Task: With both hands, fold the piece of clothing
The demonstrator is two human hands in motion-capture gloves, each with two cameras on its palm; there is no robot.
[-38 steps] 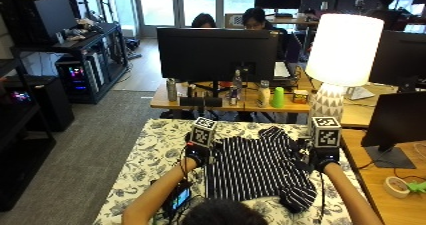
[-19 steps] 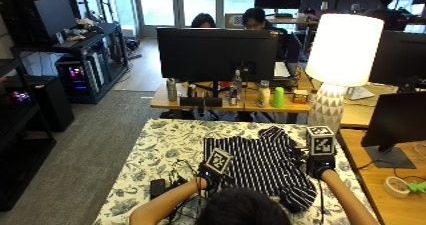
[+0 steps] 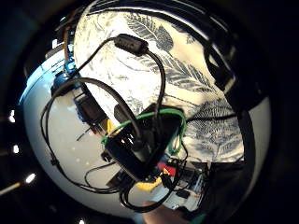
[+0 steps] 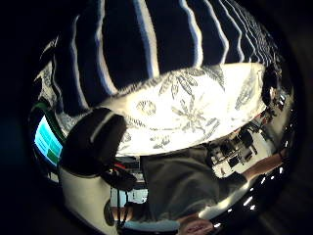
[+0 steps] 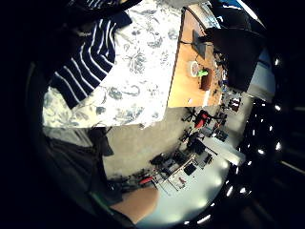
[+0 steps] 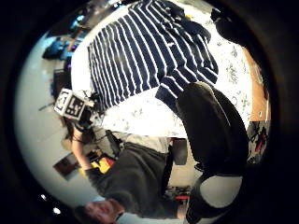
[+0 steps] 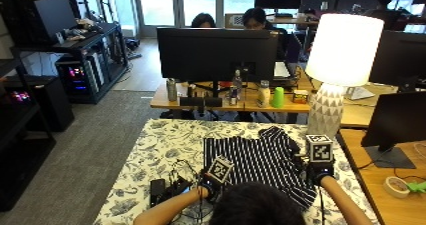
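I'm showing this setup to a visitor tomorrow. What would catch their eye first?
Probably the navy shirt with white stripes, spread flat mid-table on the leaf-patterned white tablecloth. Next, the big lit white lamp on its diamond-patterned base, at the table's far right corner. Both black-gloved hands, left and right, sit at the shirt's near edge.

Striped garment (image 5: 88, 59) lies on floral tablecloth (image 5: 143, 71), hem near cloth's edge. Beside cloth, wooden desk (image 5: 183, 81) w/ tape roll (image 5: 193, 68) & green item (image 5: 204, 73). Person's knee (image 5: 136, 204) beneath.
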